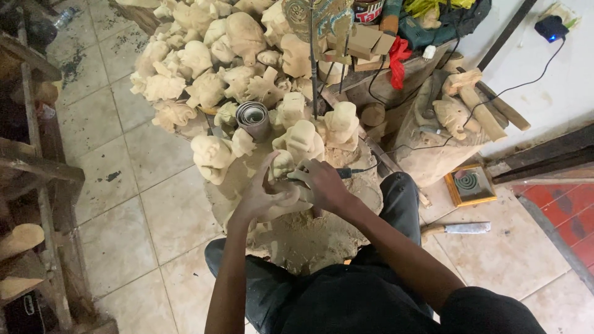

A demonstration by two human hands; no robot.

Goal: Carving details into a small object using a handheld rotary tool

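I sit on the floor with a dusty round work block between my knees. My left hand grips a small pale wooden carving from the left, fingers spread around it. My right hand is closed on a corded rotary tool whose tip meets the carving. The tool's black cable runs off to the right.
A big heap of pale unfinished wooden figures lies ahead, with a roll of sandpaper in it. A knife and a small framed tray with a coil lie on the tiles at right. Wooden shelving stands along the left.
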